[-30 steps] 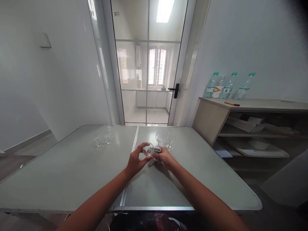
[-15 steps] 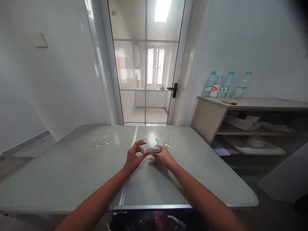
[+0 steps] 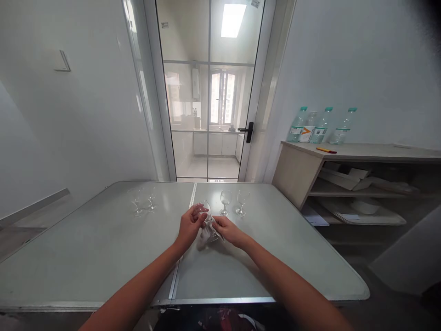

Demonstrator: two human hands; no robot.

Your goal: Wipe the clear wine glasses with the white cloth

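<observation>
Stemmed glasses: five counted, all clear; two at left, two at right, one in the grasp.
Left pair: outer left glass (image 3: 138, 208) and inner left glass (image 3: 152, 201), upright and close together toward the far side of the desk (image 3: 103, 257).
Right pair: inner right glass (image 3: 225, 198) and outer right glass (image 3: 242, 202), upright, just beyond the right hand (image 3: 230, 231).
Held glass (image 3: 207, 209): one, between both hands, just right of the metal strip (image 3: 174, 285) across the desk; bowl up, foot low and partly hidden; impossible to tell if touching the desk.
Cloth (image 3: 204, 234): one, pale, bunched around the stem and hanging below.
Bottles: four on the cabinet (image 3: 296, 170), three green-capped, one with an orange-marked label (image 3: 306, 133).
Marker (image 3: 326, 150): one, yellow and red, lying in front of the bottles.
Left hand (image 3: 190, 225): turned inward, fingers curled and clamped on the bowl, thumb on the near side.
Right hand pose: palm inward, fingers pinched together on the cloth, beside the stem.
Forearms: two, bare, angled in from the near edge, converging at the held glass.
</observation>
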